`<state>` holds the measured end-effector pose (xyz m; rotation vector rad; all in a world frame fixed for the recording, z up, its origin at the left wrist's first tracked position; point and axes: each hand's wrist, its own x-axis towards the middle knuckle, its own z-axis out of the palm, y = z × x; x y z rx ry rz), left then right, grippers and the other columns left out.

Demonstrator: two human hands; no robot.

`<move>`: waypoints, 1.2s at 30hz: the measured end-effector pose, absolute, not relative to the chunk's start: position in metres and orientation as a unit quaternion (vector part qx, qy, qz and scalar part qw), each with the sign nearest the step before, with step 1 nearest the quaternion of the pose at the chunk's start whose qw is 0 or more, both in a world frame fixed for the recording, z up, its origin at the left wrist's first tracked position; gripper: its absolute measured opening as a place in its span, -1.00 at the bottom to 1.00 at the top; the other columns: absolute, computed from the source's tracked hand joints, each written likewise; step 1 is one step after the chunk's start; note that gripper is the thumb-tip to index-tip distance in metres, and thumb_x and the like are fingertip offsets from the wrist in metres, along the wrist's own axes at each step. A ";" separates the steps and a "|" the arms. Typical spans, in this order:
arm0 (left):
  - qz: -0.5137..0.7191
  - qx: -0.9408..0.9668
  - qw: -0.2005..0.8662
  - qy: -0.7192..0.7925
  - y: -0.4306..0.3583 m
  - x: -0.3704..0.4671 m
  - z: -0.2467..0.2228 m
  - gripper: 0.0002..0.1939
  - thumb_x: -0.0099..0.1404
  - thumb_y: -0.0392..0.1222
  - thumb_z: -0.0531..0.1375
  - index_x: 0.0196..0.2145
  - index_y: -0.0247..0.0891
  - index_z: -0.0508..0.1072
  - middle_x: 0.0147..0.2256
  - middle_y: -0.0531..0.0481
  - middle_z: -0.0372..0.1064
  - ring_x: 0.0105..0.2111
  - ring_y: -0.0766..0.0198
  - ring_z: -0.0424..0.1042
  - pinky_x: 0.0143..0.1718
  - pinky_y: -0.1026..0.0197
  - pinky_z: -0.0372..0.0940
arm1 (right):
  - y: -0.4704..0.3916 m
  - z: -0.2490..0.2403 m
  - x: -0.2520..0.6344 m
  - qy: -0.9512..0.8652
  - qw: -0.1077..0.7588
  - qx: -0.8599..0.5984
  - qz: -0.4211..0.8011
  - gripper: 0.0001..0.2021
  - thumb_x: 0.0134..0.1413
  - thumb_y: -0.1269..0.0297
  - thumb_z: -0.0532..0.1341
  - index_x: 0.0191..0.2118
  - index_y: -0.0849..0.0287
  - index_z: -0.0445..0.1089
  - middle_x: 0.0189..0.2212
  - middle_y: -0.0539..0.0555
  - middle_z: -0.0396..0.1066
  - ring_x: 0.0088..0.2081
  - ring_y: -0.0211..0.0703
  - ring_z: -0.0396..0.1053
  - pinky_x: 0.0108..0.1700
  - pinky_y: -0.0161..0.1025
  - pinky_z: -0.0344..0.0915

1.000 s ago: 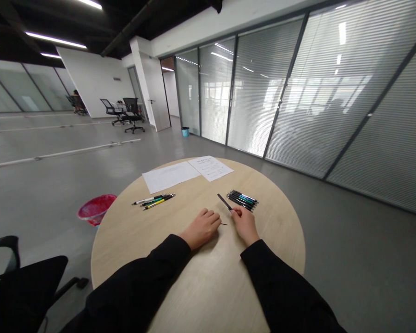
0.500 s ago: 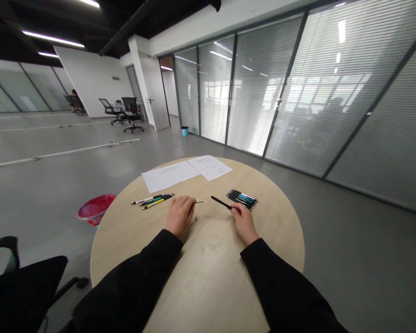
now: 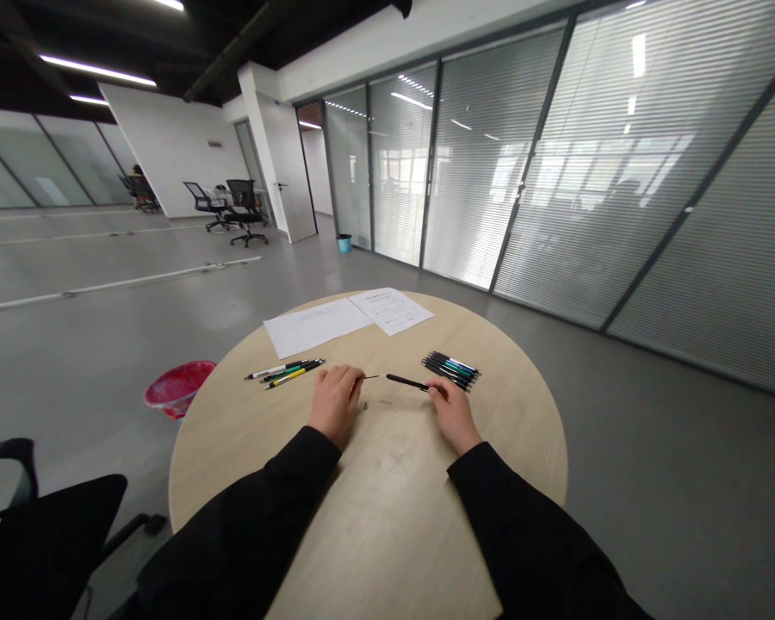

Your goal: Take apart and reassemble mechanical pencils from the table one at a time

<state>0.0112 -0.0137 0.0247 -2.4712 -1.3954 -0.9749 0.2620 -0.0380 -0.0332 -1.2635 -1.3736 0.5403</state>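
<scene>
Black pen barrel (image 3: 406, 381) | head view: over round table (image 3: 393, 517), pinched in right hand (image 3: 450, 409), its free end near thin rod (image 3: 371, 376) pinched in left hand (image 3: 336, 400) | hands apart | pen row (image 3: 450, 371) beside right hand, loose pens (image 3: 286, 373) left.

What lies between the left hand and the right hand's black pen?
In the head view, a thin rod held by the left hand points toward the black pen.
</scene>
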 end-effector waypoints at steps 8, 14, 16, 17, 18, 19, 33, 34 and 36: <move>-0.296 -0.838 0.076 -0.452 -0.016 0.013 0.027 -0.80 0.43 -0.25 0.02 -0.25 -0.18 0.45 -0.26 -0.07 0.48 -0.24 0.09 0.35 -0.13 0.02 0.07 | -0.038 -0.035 0.262 -0.619 0.535 -0.537 0.205 -0.80 0.17 0.29 0.12 -0.23 0.16 0.50 -0.26 0.11 0.52 -0.21 -0.06 0.42 -0.11 -0.15 0.31; -0.269 -0.860 0.066 -0.428 -0.016 0.015 0.025 -0.81 0.41 -0.29 0.05 -0.26 -0.16 0.46 -0.26 -0.06 0.49 -0.20 0.09 0.35 -0.10 0.00 0.07 | -0.044 -0.029 0.257 -0.699 0.454 -0.530 0.157 -0.79 0.19 0.39 0.14 -0.14 0.17 0.50 -0.20 0.15 0.51 -0.14 -0.05 0.41 -0.03 -0.12 0.30; -0.265 -0.865 0.069 -0.420 -0.016 0.015 0.024 -0.80 0.42 -0.27 0.04 -0.26 -0.15 0.46 -0.27 -0.05 0.50 -0.19 0.08 0.36 -0.09 -0.02 0.07 | -0.047 -0.026 0.255 -0.726 0.420 -0.527 0.141 -0.80 0.19 0.42 0.15 -0.17 0.16 0.51 -0.23 0.14 0.51 -0.14 -0.05 0.41 -0.03 -0.12 0.29; -0.264 -0.867 0.071 -0.416 -0.017 0.016 0.024 -0.80 0.43 -0.26 0.04 -0.26 -0.15 0.46 -0.27 -0.05 0.50 -0.18 0.08 0.36 -0.08 -0.03 0.07 | -0.048 -0.025 0.254 -0.733 0.409 -0.527 0.134 -0.81 0.18 0.44 0.15 -0.19 0.15 0.51 -0.24 0.14 0.50 -0.14 -0.05 0.41 -0.03 -0.13 0.29; -0.266 -0.868 0.075 -0.412 -0.017 0.016 0.024 -0.80 0.43 -0.26 0.04 -0.23 -0.15 0.46 -0.26 -0.05 0.50 -0.17 0.08 0.36 -0.06 -0.03 0.08 | -0.048 -0.024 0.254 -0.736 0.403 -0.529 0.130 -0.81 0.18 0.45 0.15 -0.21 0.15 0.52 -0.25 0.13 0.50 -0.14 -0.05 0.41 -0.03 -0.13 0.28; -0.270 -0.869 0.080 -0.407 -0.018 0.017 0.024 -0.81 0.43 -0.25 0.04 -0.19 -0.15 0.46 -0.23 -0.06 0.50 -0.14 0.07 0.36 -0.04 -0.04 0.08 | -0.049 -0.024 0.254 -0.734 0.402 -0.533 0.127 -0.81 0.18 0.46 0.15 -0.22 0.15 0.52 -0.25 0.13 0.50 -0.14 -0.05 0.40 -0.02 -0.13 0.28; -0.434 -0.758 -0.093 -0.477 -0.002 0.005 0.008 -0.75 0.31 -0.17 0.12 -0.06 -0.24 0.33 -0.14 -0.13 0.39 -0.13 0.09 0.38 -0.03 -0.02 0.30 | -0.046 -0.030 0.256 -0.684 0.453 -0.546 0.167 -0.80 0.17 0.42 0.14 -0.19 0.14 0.51 -0.23 0.12 0.51 -0.15 -0.05 0.42 -0.03 -0.11 0.31; -0.429 -0.756 -0.124 -0.478 0.000 0.005 0.006 -0.78 0.31 -0.16 0.12 -0.09 -0.23 0.34 -0.17 -0.10 0.40 -0.15 0.12 0.40 -0.07 0.00 0.32 | -0.046 -0.030 0.256 -0.685 0.452 -0.546 0.167 -0.79 0.17 0.42 0.13 -0.19 0.14 0.51 -0.23 0.11 0.51 -0.15 -0.05 0.42 -0.03 -0.11 0.31; -0.417 -0.756 -0.163 -0.478 0.000 0.005 0.004 -0.80 0.31 -0.13 0.13 -0.14 -0.22 0.37 -0.19 -0.07 0.43 -0.17 0.14 0.42 -0.11 0.04 0.32 | -0.047 -0.029 0.256 -0.687 0.450 -0.546 0.167 -0.79 0.18 0.42 0.13 -0.18 0.14 0.51 -0.22 0.12 0.51 -0.15 -0.05 0.42 -0.03 -0.10 0.30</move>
